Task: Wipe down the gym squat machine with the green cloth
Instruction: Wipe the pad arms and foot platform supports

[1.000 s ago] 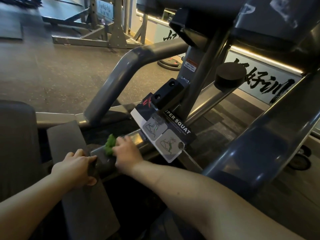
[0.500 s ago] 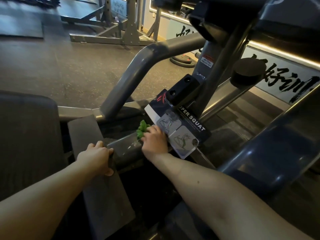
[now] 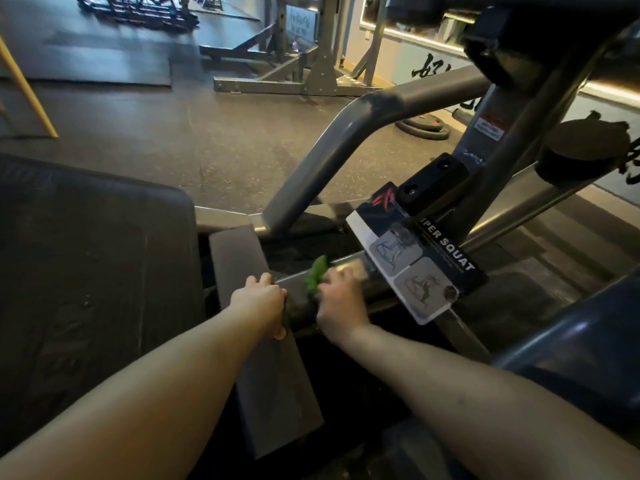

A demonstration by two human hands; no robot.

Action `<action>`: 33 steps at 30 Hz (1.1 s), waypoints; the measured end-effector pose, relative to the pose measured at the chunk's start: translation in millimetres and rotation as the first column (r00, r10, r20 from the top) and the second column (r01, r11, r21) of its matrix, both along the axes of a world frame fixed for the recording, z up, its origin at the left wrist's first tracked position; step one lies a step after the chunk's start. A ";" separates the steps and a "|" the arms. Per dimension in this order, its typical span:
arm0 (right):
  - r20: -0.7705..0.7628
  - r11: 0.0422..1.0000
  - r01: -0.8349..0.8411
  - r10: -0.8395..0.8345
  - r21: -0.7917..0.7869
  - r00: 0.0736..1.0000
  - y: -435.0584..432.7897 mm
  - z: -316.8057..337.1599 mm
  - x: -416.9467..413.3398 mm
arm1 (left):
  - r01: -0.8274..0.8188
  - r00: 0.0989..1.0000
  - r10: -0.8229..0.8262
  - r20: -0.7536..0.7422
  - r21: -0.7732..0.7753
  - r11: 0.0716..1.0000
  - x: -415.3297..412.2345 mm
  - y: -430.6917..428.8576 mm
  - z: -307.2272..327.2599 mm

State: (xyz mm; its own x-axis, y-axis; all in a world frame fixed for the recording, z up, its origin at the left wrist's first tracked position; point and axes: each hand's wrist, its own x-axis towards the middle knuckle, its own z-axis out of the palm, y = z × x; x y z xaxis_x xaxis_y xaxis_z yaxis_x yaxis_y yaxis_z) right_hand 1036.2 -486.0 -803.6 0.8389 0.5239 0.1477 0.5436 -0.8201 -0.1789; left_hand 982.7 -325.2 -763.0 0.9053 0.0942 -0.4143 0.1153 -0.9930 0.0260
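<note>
Right hand (image 3: 341, 303) clutching crumpled green cloth (image 3: 317, 277) on metal bar (image 3: 299, 306), left hand (image 3: 259, 303) gripping flat pad (image 3: 273, 393).

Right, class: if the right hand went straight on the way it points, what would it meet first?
Most likely the SUPER SQUAT placard, mounted just beyond the right hand and its green cloth, though depth is unclear.

The dark rubber floor (image 3: 214, 147) carries the squat machine (image 3: 325, 168), a grey rack base (image 3: 277, 85) and a weight plate (image 3: 415, 131).
</note>
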 end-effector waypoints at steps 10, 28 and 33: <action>-0.058 0.989 0.124 -0.119 0.080 0.991 17.7 1.5 4.3 | 0.001 1.000 -0.001 -0.015 0.003 1.000 7.3 -4.6 -2.3; -0.084 0.997 -0.054 0.059 0.056 0.995 -6.5 7.1 26.0 | 0.022 0.998 -0.021 0.051 -0.011 1.000 -1.7 2.7 -4.7; -0.041 0.930 0.307 -0.305 0.200 0.952 2.5 12.7 48.8 | -0.011 0.995 0.017 0.096 -0.063 0.998 -3.7 5.8 -7.2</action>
